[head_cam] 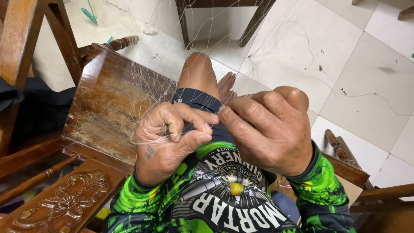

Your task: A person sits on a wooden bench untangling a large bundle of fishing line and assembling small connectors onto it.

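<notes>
My left hand point(166, 140) is closed around a bunch of thin, pale fishing net point(142, 92), pinching strands between thumb and forefinger. My right hand point(269, 127) meets it fingertip to fingertip and pinches the same fine line. The net fans out upward and to the left, over the wooden armrest and toward the floor. Both hands hover above my lap, over a bent bare knee point(198, 71) and a foot point(226, 88). Green-and-black patterned sleeves cover both wrists.
A worn dark wooden armrest point(108, 108) with carved trim point(64, 203) lies to the left. Another wooden chair arm point(345, 159) sits at right. Table legs point(185, 23) stand on the white tiled floor point(358, 73), with loose line and green netting tools point(89, 15) lying about.
</notes>
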